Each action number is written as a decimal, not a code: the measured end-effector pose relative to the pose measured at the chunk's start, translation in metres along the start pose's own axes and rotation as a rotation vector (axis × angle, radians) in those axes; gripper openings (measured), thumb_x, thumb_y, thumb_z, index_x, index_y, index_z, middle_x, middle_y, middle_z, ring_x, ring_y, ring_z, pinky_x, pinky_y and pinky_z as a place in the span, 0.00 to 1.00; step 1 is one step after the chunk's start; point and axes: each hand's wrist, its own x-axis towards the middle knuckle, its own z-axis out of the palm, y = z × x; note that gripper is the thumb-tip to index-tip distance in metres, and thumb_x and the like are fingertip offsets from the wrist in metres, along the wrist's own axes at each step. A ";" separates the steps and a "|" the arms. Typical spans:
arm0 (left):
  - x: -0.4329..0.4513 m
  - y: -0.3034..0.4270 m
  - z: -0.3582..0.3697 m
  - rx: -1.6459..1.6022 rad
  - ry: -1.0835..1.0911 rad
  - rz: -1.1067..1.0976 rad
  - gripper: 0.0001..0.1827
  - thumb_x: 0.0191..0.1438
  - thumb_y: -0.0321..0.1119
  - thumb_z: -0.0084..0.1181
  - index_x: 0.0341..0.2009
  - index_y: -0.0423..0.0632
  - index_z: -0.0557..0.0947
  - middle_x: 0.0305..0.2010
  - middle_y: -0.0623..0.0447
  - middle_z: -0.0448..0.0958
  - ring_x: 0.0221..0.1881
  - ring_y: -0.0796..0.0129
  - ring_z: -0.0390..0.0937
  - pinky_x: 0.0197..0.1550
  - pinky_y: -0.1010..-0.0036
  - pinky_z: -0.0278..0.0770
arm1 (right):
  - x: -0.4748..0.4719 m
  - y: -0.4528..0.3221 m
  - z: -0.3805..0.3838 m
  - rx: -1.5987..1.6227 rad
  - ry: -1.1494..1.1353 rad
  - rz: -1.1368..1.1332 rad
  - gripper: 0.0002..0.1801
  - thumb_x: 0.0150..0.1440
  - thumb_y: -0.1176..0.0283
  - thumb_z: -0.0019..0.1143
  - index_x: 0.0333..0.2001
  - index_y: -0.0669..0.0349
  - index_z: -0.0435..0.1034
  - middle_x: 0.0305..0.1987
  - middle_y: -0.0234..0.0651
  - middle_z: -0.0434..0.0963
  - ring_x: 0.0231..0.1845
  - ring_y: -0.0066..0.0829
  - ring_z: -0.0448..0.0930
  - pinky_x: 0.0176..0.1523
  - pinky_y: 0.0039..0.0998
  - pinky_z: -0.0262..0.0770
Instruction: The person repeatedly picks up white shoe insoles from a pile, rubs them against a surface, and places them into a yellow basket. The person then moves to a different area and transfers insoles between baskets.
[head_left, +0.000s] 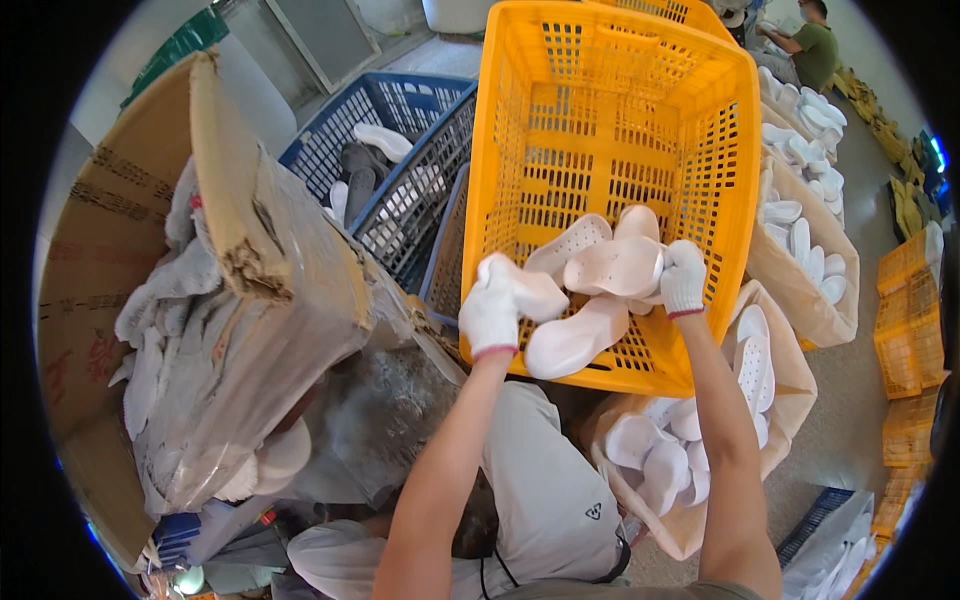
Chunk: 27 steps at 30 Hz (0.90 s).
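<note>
A yellow plastic crate (600, 127) stands before me with several pale pinkish-white shoe insoles (615, 266) heaped at its near end. My left hand (491, 304), in a white knit glove, grips an insole (538, 296) at the crate's left side. My right hand (682, 277), gloved the same way, holds the right end of an insole on top of the heap. Below them another insole (574, 337) lies by the near wall. One insole with small holes (570, 244) lies behind, partly covered by the others.
Blue crates (405, 97) holding white and dark insoles stand at left, behind a torn cardboard box (124, 232) with gloves and plastic film. Cloth-lined containers of white insoles (802, 255) line the right side. A person (814, 45) sits at the far right. Yellow crates (911, 315) stand beyond the floor.
</note>
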 end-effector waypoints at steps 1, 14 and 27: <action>-0.007 0.004 -0.003 0.254 -0.017 0.074 0.33 0.67 0.62 0.56 0.49 0.40 0.87 0.46 0.34 0.89 0.49 0.44 0.88 0.53 0.55 0.82 | 0.000 -0.002 0.006 -0.064 0.191 0.020 0.09 0.48 0.86 0.62 0.23 0.58 0.75 0.26 0.39 0.76 0.32 0.47 0.76 0.37 0.42 0.74; -0.104 0.065 -0.024 0.336 -0.146 0.858 0.58 0.41 0.59 0.83 0.70 0.37 0.74 0.60 0.35 0.77 0.61 0.40 0.77 0.64 0.54 0.78 | 0.009 -0.169 -0.166 0.449 -0.312 -0.285 0.11 0.59 0.90 0.59 0.30 0.61 0.70 0.38 0.36 0.78 0.35 0.30 0.78 0.44 0.33 0.78; -0.099 -0.173 -0.213 -1.506 -0.280 -0.124 0.30 0.78 0.60 0.47 0.67 0.50 0.80 0.64 0.47 0.84 0.63 0.53 0.83 0.69 0.56 0.80 | -0.164 -0.330 0.031 0.446 -0.790 0.169 0.64 0.49 0.56 0.83 0.82 0.69 0.53 0.74 0.59 0.73 0.74 0.49 0.77 0.74 0.39 0.74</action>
